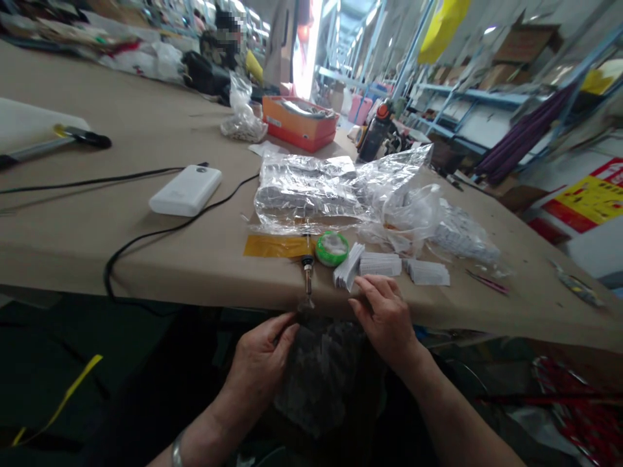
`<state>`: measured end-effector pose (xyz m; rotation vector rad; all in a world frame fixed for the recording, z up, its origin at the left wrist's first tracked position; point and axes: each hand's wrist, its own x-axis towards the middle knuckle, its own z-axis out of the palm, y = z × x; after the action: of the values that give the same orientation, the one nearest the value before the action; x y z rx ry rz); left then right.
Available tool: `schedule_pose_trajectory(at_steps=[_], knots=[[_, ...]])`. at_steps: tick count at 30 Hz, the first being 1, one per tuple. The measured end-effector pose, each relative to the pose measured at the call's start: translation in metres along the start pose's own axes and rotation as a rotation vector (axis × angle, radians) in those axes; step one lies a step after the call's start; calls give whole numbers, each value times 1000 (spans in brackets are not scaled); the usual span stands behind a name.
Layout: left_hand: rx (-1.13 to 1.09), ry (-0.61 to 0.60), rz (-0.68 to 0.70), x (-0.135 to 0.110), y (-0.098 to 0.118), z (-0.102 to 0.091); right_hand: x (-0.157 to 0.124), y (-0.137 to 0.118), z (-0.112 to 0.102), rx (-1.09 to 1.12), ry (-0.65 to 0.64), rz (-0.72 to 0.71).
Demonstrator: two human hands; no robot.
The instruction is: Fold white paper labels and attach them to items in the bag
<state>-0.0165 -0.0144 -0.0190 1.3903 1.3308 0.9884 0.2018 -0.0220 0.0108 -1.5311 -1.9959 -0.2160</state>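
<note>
My left hand point(260, 357) is just below the table edge, thumb and fingertips pinched together. What lies between them is too small to tell. Beside it, a clear plastic bag point(316, 376) hangs in front of my lap. My right hand point(387, 318) has its thumb and index finger apart, fingertips at a fanned stack of white paper slips point(348, 267). Two more stacks of slips point(379, 264) point(428, 272) lie to the right. A slim soldering iron point(307, 269) points toward me over amber tape point(275, 246), near a green tape roll point(332, 249).
Clear plastic packages point(311, 191) and a bag of small white pieces point(462, 233) lie behind the slips. A white power bank point(186, 190) with a black cable point(146, 240) is on the left. Tweezers point(488, 283) and pliers point(577, 285) lie right; an orange box point(299, 123) stands behind.
</note>
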Motion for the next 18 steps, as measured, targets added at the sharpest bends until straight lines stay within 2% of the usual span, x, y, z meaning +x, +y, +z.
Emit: schedule_pose_trajectory(at_steps=[3, 7, 9, 11, 15, 18], knots=[[10, -19, -5, -3, -2, 1, -2, 9, 8, -118, -33, -53], [-41, -98, -49, -6, 2, 10, -4, 14, 10, -41, 37, -91], [-116, -156, -114, -7, 7, 18, -5, 13, 5, 22, 69, -111], [-265, -214, -235, -8, 16, 29, -8, 9, -2, 86, 93, -137], [-763, -334, -515, -9, 36, 50, -28, -11, -16, 216, 64, -251], [-953, -347, -583, -8, 45, 61, -43, -23, -22, 258, -31, -338]])
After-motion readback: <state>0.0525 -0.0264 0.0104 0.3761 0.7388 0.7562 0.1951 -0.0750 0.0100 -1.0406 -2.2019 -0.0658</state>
